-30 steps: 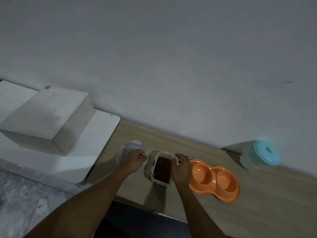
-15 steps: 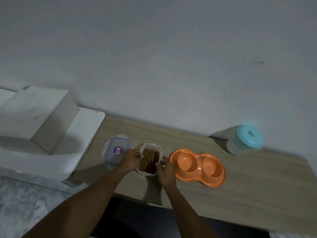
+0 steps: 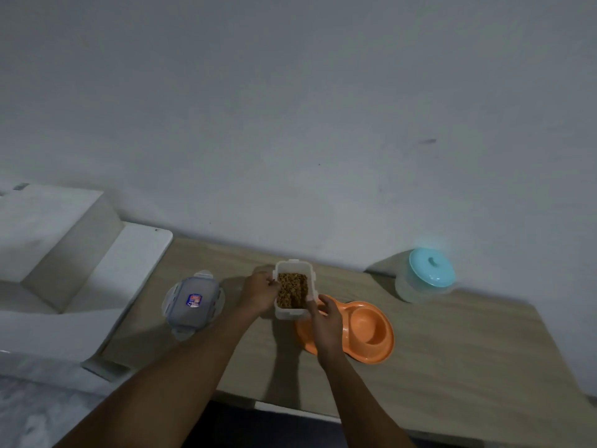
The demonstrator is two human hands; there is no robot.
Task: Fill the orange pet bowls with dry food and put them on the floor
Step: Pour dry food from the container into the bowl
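The open container of dry food is being held between both hands. The left hand's fingers are curling round its left wall, and the right hand's fingers are pinching its near right corner. The orange bowls are lying on the table, beneath and just right of the right fingers. A lid is lying left of the left fingers, and a blue-lidded jar is standing well to the right.

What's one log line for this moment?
left hand: holds food box | right hand: holds food box | food box: open, food inside | orange bowls: on table, right one empty | lid: off, left of hands
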